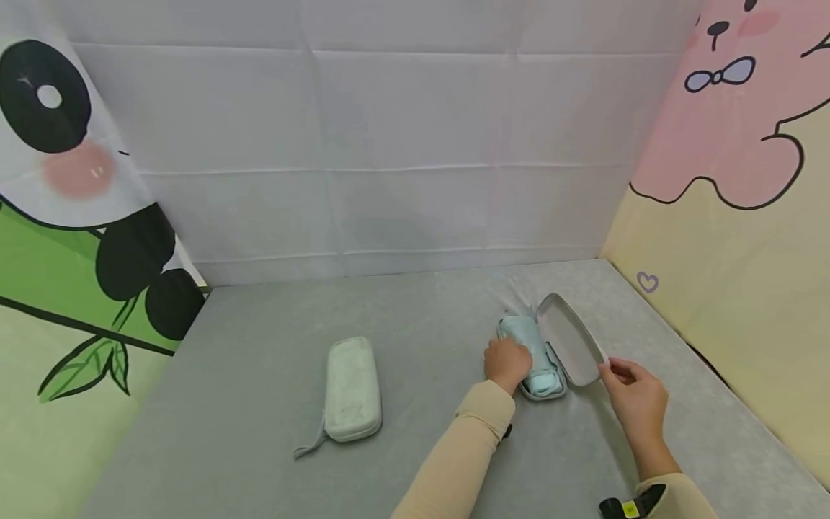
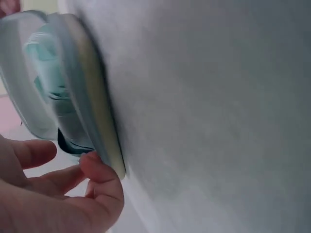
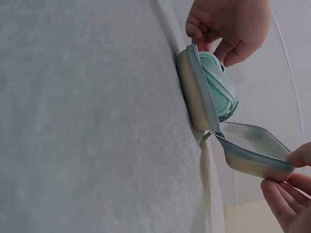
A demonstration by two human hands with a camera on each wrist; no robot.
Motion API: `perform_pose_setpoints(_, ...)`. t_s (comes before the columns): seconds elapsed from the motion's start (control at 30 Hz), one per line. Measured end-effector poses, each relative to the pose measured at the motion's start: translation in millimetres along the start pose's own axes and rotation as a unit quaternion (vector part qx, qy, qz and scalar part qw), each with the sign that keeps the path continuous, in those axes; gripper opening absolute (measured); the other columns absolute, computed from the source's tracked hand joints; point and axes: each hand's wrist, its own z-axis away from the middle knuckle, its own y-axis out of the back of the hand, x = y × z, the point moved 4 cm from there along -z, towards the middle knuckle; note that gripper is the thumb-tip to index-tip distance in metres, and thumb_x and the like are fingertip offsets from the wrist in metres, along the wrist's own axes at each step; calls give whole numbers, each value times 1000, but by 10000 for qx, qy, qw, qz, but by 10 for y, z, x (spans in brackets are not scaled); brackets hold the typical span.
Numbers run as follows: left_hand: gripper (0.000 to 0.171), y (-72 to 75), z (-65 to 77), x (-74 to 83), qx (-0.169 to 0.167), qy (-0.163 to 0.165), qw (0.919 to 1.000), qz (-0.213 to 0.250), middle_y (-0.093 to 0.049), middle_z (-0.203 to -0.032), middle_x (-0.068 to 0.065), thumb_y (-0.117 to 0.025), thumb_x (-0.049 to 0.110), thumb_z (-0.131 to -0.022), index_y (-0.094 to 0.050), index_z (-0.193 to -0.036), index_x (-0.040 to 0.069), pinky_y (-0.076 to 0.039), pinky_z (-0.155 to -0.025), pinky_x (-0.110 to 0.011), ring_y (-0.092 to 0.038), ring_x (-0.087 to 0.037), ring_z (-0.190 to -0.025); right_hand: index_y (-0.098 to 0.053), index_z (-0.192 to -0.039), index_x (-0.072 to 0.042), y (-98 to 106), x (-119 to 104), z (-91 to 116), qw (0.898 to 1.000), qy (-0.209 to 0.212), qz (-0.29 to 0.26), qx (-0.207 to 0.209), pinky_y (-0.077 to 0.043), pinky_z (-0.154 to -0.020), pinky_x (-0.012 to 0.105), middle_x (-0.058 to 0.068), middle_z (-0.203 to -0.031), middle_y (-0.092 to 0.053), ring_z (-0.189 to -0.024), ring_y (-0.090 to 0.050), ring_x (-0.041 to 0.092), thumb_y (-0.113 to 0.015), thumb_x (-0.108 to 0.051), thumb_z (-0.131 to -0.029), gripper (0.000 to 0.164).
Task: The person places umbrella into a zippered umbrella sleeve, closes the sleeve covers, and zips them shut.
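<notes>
A small zip case (image 1: pixel 543 396) lies unzipped at the right of the table, its lid (image 1: pixel 570 339) tipped up to the right. Inside sits a light blue-green folded bundle (image 1: pixel 530 335); in the right wrist view a woven strap (image 3: pixel 221 80) shows wrapped around it. My left hand (image 1: pixel 508 362) is at the case's left side, and its curled fingers hold the rim (image 2: pixel 82 104), with the thumb lifted off. With thumb and fingers my right hand (image 1: pixel 635 400) pinches the outer end of the lid. The bundle is partly hidden behind my left hand.
A second, closed pale green case (image 1: pixel 353 389) with a wrist loop (image 1: pixel 310 445) lies left of centre on the grey cloth-covered table (image 1: pixel 259 404). A white fabric backdrop (image 1: pixel 408 144) rises behind, and printed cartoon panels (image 1: pixel 726 238) stand at both sides.
</notes>
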Motion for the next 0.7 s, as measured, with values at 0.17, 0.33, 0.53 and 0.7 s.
perform_pose_setpoints(0.17, 32, -5, -33, -65, -345, 221, 9982, 429, -56, -100, -20, -45, 18, -96, -67, -96, -4, -42, -81, -41, -51, -36, -97, -68, -102, 4, -23, -14, 10, 10000, -78, -6, -54, -39, -49, 9, 20, -90, -67, -58, -44, -19, -70, -11, -81, 26)
perform_pose_setpoints(0.33, 36, 43, -84, -168, -132, 224, 9934, 1116, -55, -77, -14, -43, 14, -97, -63, -69, 2, -44, -70, -38, -51, -29, -76, -68, -103, 3, -43, -39, 6, 9996, -162, 92, -215, -39, -49, 10, 18, -90, -67, -60, -44, -17, -67, -12, -80, 27)
perform_pose_setpoints(0.53, 28, -13, -122, -290, -508, 950, 9370, 3322, -42, -63, -2, -40, 10, -94, -50, -68, 7, -36, -49, -28, -36, -15, -52, -68, -105, 2, -80, -57, -7, 9987, -284, 166, -382, -40, -50, 11, 16, -91, -66, -61, -44, -16, -66, -12, -80, 29)
perform_pose_setpoints(0.7, 35, -61, -90, -358, -626, 1592, 8736, 4557, -54, -88, -12, -39, 16, -94, -51, -120, -5, -53, -62, -35, -55, -22, -71, -68, -103, 1, -105, -98, -1, 9983, -312, 60, -498, -41, -51, 11, 16, -89, -67, -62, -47, -15, -66, -10, -79, 27)
